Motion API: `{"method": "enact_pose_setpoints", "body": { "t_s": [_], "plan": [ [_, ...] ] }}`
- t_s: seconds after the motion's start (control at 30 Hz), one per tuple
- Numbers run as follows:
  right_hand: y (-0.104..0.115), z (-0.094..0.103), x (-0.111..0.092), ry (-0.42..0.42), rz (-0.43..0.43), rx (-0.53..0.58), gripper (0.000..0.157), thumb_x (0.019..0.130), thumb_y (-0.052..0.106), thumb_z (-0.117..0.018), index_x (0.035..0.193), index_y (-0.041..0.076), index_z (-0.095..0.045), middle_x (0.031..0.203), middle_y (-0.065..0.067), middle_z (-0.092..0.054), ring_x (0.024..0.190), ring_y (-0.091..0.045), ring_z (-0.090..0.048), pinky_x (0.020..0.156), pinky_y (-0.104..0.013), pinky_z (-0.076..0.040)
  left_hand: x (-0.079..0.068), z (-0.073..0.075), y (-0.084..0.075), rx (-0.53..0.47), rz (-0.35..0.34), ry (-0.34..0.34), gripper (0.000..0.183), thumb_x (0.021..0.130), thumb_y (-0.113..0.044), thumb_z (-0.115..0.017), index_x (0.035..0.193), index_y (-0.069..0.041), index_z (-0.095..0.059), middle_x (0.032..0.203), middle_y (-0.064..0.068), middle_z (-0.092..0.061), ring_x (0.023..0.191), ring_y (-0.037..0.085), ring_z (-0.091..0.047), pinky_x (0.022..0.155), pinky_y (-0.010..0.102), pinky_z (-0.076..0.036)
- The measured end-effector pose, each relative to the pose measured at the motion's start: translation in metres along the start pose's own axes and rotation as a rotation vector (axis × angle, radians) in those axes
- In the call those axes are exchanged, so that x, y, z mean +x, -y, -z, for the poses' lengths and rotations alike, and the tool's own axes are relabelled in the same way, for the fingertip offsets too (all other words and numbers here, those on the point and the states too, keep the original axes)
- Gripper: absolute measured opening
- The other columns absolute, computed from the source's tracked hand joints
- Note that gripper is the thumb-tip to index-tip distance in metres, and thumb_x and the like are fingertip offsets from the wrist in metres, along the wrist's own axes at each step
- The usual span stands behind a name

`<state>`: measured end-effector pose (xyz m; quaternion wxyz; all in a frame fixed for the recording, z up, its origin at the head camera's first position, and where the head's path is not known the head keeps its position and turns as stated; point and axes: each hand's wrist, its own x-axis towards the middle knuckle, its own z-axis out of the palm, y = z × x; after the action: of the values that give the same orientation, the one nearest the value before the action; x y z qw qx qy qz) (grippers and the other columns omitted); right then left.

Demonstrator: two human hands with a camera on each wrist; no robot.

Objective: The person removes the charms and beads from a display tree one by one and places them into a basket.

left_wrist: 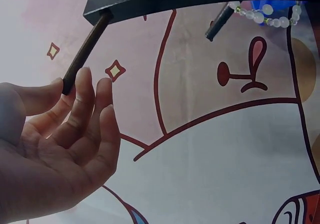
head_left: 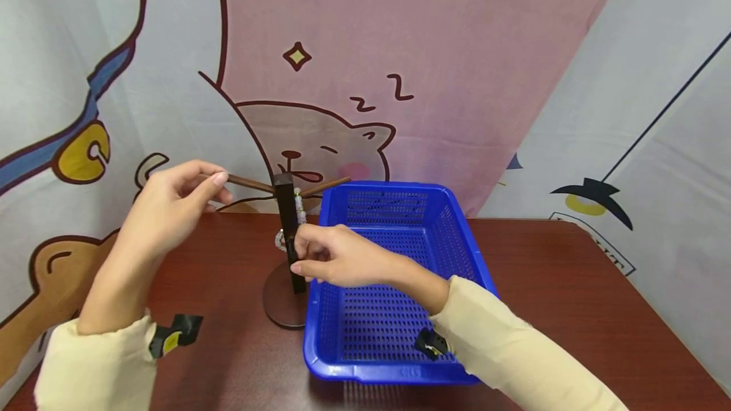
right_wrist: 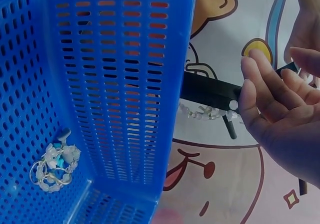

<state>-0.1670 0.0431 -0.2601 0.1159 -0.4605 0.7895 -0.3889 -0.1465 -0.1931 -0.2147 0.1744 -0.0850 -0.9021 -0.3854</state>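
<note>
A dark wooden stand with a post point(head_left: 287, 208) and a round base point(head_left: 283, 300) stands just left of the blue basket. My left hand point(head_left: 174, 205) pinches the outer end of its upper left peg point(left_wrist: 86, 52) between thumb and fingers. A pale bead bracelet point(head_left: 299, 205) hangs from the right peg point(head_left: 327, 187), close behind the post. My right hand point(head_left: 348, 255) is at the lower post, its fingers bent. A short dark bar point(right_wrist: 287, 69) shows by its thumb and fingers; I cannot tell what they hold.
The blue perforated basket point(head_left: 313, 335) sits under my right forearm, its left wall beside the stand base. Several pale and turquoise bead pieces point(right_wrist: 56, 166) lie in it. A brown table point(head_left: 571, 309) reaches back to a cartoon-printed cloth point(head_left: 457, 81).
</note>
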Motion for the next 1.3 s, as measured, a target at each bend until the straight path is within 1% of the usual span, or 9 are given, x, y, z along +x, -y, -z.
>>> {"method": "enact_pose_setpoints", "body": {
  "t_s": [0.13,0.23,0.43,0.53,0.63,0.77,0.9,1.13,1.3],
  "plan": [
    [0.001,-0.003,0.001,-0.002,-0.01,0.001,0.013,0.088,0.009,-0.059,0.084,0.01,-0.046,0.064,0.0,-0.061,0.057,-0.023,-0.059,0.052,-0.021,-0.046,0.005,0.0,0.001,0.008,-0.002,0.01,0.03,0.095,-0.032,-0.048,0.103,-0.007,-0.062,0.075,-0.003,-0.065,0.063,0.01,-0.052,0.055,0.022,-0.039],
    [0.003,-0.004,0.003,-0.009,-0.017,-0.008,0.013,0.089,0.01,-0.059,0.085,0.011,-0.046,0.063,0.006,-0.059,0.056,-0.02,-0.058,0.052,-0.021,-0.046,0.009,0.0,0.002,-0.003,0.0,0.027,0.031,0.096,-0.031,-0.047,0.104,-0.005,-0.061,0.076,-0.002,-0.065,0.064,0.01,-0.052,0.055,0.022,-0.04],
    [0.005,-0.008,0.006,-0.008,-0.022,-0.01,0.014,0.089,0.009,-0.059,0.087,0.01,-0.045,0.063,0.006,-0.058,0.054,-0.012,-0.055,0.05,-0.02,-0.043,0.014,-0.001,0.005,-0.031,0.017,0.046,0.033,0.096,-0.031,-0.046,0.109,-0.003,-0.059,0.081,0.003,-0.067,0.066,0.008,-0.054,0.057,0.022,-0.043],
    [0.004,-0.01,0.007,-0.002,-0.036,0.002,0.013,0.089,0.009,-0.059,0.09,0.011,-0.045,0.063,0.005,-0.058,0.056,-0.012,-0.055,0.051,-0.021,-0.045,0.014,-0.002,0.007,-0.037,0.03,0.044,0.033,0.096,-0.03,-0.045,0.111,-0.003,-0.058,0.08,0.003,-0.066,0.066,0.008,-0.054,0.057,0.021,-0.043],
    [0.003,-0.01,0.006,0.004,-0.048,0.013,0.013,0.089,0.009,-0.058,0.092,0.011,-0.046,0.064,0.004,-0.058,0.058,-0.016,-0.058,0.052,-0.022,-0.046,0.014,-0.001,0.008,-0.038,0.028,0.04,0.033,0.096,-0.03,-0.046,0.11,-0.003,-0.058,0.08,0.004,-0.066,0.066,0.008,-0.054,0.057,0.02,-0.043],
    [0.001,-0.008,0.005,0.008,-0.038,-0.012,0.012,0.089,0.009,-0.058,0.094,0.011,-0.048,0.065,0.005,-0.058,0.059,-0.019,-0.058,0.053,-0.021,-0.046,0.015,-0.002,0.009,-0.038,0.023,0.039,0.033,0.096,-0.03,-0.046,0.11,-0.003,-0.059,0.079,0.004,-0.066,0.064,0.008,-0.054,0.056,0.02,-0.043],
    [-0.001,-0.004,0.004,0.0,-0.021,-0.037,0.009,0.089,0.008,-0.058,0.095,0.009,-0.051,0.065,0.005,-0.058,0.058,-0.016,-0.058,0.054,-0.02,-0.046,0.015,-0.002,0.009,-0.039,0.025,0.037,0.033,0.096,-0.03,-0.047,0.11,-0.003,-0.059,0.078,0.003,-0.066,0.062,0.008,-0.054,0.056,0.02,-0.043],
    [-0.003,0.004,0.003,-0.09,-0.017,-0.067,0.005,0.088,0.007,-0.059,0.087,0.008,-0.054,0.066,0.001,-0.06,0.057,-0.013,-0.057,0.051,-0.02,-0.045,0.015,-0.002,0.009,-0.034,0.028,0.038,0.033,0.096,-0.031,-0.047,0.11,-0.003,-0.059,0.077,0.002,-0.065,0.062,0.009,-0.054,0.056,0.02,-0.043],
    [-0.003,0.009,0.005,-0.17,-0.034,-0.091,0.005,0.087,0.007,-0.06,0.086,0.008,-0.055,0.066,0.001,-0.061,0.055,-0.006,-0.054,0.049,-0.02,-0.043,0.015,-0.002,0.008,-0.021,0.018,0.024,0.033,0.095,-0.031,-0.048,0.107,-0.003,-0.06,0.076,0.003,-0.065,0.06,0.009,-0.054,0.055,0.02,-0.043]
  ]
}}
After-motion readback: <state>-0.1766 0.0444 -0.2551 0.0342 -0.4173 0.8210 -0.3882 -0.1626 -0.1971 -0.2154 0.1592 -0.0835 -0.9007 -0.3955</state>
